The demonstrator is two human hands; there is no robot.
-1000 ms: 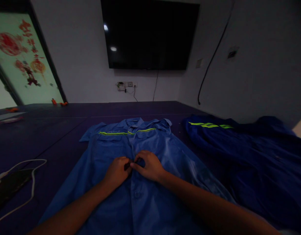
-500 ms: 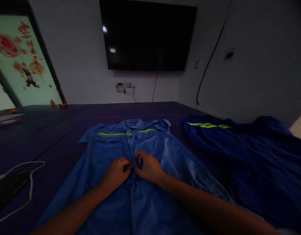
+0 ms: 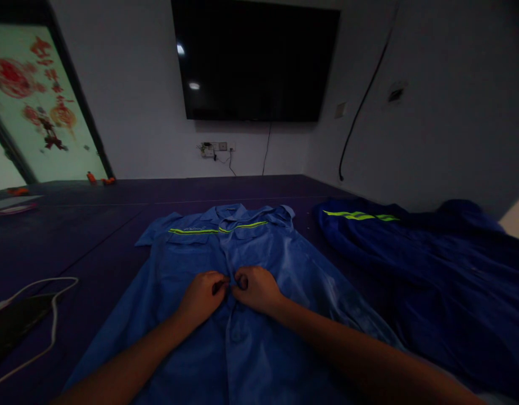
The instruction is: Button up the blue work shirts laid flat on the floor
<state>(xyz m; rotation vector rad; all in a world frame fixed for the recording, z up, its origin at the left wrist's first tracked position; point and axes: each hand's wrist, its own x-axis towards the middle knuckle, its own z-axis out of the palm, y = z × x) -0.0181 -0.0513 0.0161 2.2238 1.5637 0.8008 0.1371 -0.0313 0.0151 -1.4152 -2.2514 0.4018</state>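
Note:
A blue short-sleeved work shirt (image 3: 187, 264) with a yellow-green stripe across the chest lies spread out, its collar pointing away from me. At the middle of its front opening, my left hand (image 3: 204, 295) pinches the cloth from the left edge. Close against it on the right, my right hand (image 3: 258, 289) has its thumb and fingers curled together on the same front edge. The fingertips of both hands nearly meet. Whether a button sits between them is too dark and small to make out.
A darker blue garment (image 3: 432, 270) with yellow-green stripes lies at the right. On the purple surface (image 3: 103, 225) at the left are a white cable (image 3: 54, 315) and a dark flat object (image 3: 18, 320). A television (image 3: 259, 62) hangs on the wall ahead.
The fingers of my right hand have curled in more and dipped slightly towards the cloth. My left hand has stayed nearly in place, and the shirt has hardly shifted.

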